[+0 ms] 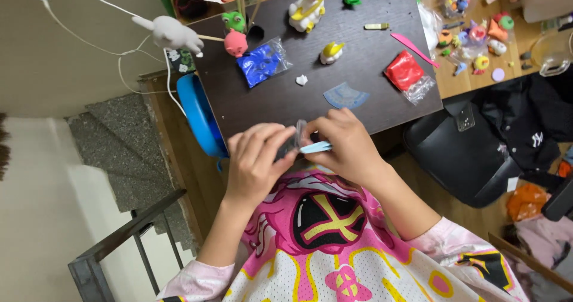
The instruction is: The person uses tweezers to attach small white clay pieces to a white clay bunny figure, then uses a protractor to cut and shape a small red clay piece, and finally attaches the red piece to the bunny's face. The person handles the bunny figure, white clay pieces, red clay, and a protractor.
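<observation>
Hands each grip-pinch a pale blue tool; blue bag, red bag lie beyond.

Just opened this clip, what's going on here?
A person at a dark table works a small clear bag held in the left hand, while the right hand holds a pale blue tool against it. Blue and red clay bags and small clay figures lie beyond.

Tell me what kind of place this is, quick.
Likely a home craft corner for clay modelling. A dark table holds bagged blue clay and red clay, a pink modelling tool and small clay figures. Both hands work a small piece at the table's edge, beside a stairwell.
</observation>
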